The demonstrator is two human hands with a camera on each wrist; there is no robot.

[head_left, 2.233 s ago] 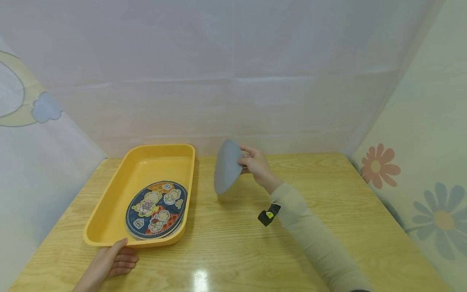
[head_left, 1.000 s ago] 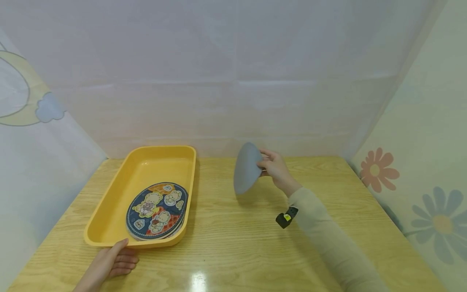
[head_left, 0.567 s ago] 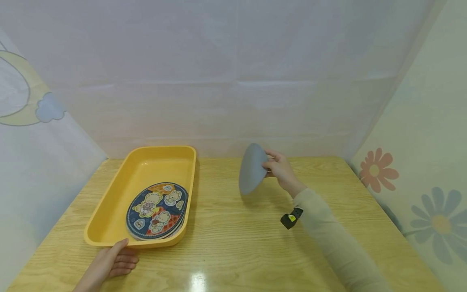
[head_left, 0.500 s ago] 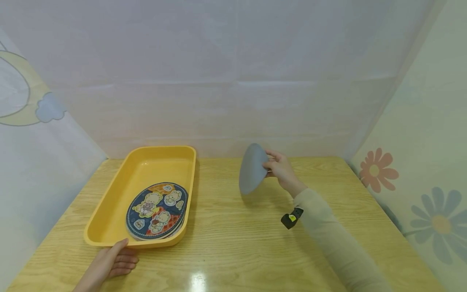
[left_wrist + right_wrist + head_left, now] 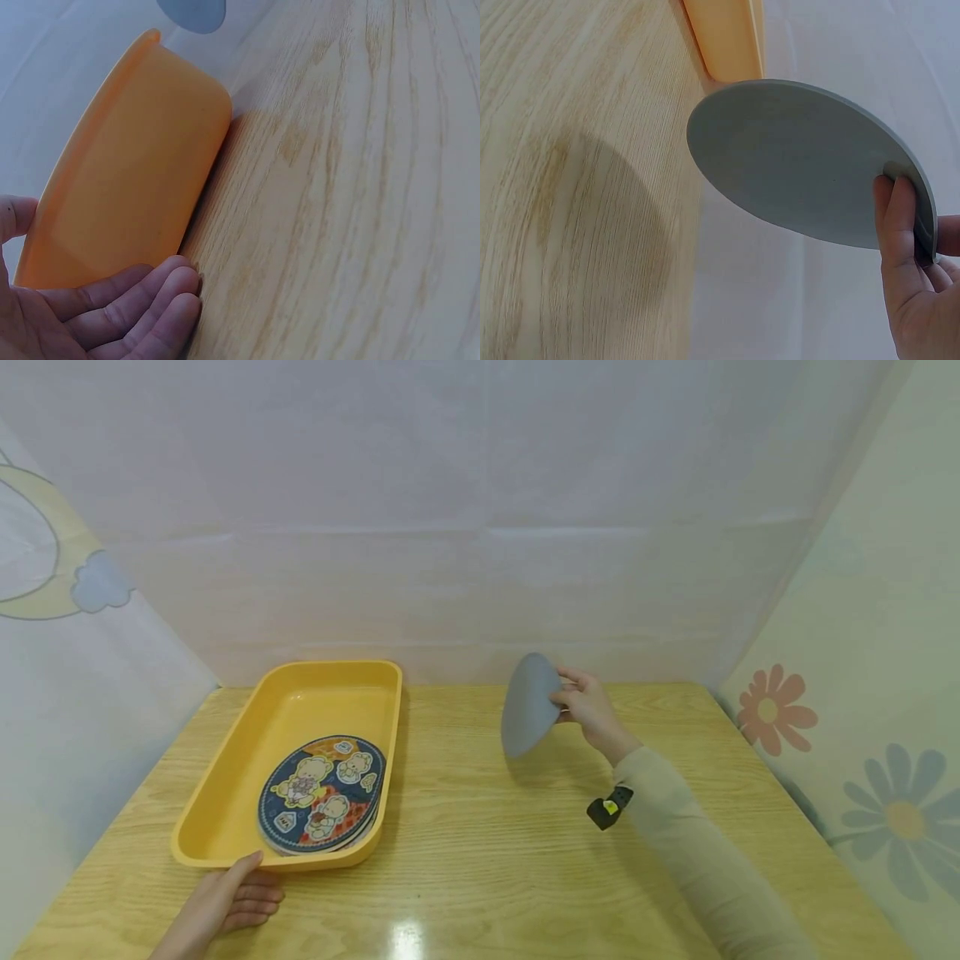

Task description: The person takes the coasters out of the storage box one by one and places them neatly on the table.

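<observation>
My right hand (image 5: pixel 592 708) pinches the edge of a thin, round grey mat (image 5: pixel 528 710), held tilted above the wooden table. In the right wrist view, the mat's plain grey face (image 5: pixel 787 154) shows, bending near the fingers (image 5: pixel 897 221). My left hand (image 5: pixel 228 896) grips the near side of a yellow tray (image 5: pixel 330 703), its thumb on the rim. The left wrist view shows its other fingers (image 5: pixel 142 304) against the tray's outer wall (image 5: pixel 142 157). Inside the tray lies a stack of round mats (image 5: pixel 322 793), the top one printed with cartoon bears.
The wooden table (image 5: pixel 480 843) spreads in front of me. A pale cloth backdrop (image 5: pixel 487 568) stands behind it, with flower prints on the right and a moon on the left. A black device (image 5: pixel 609 808) is strapped at my right wrist.
My right hand has carried the grey mat to the right, away from the tray, moving only a little in the last half second. The left hand, tray and stack stay in place.
</observation>
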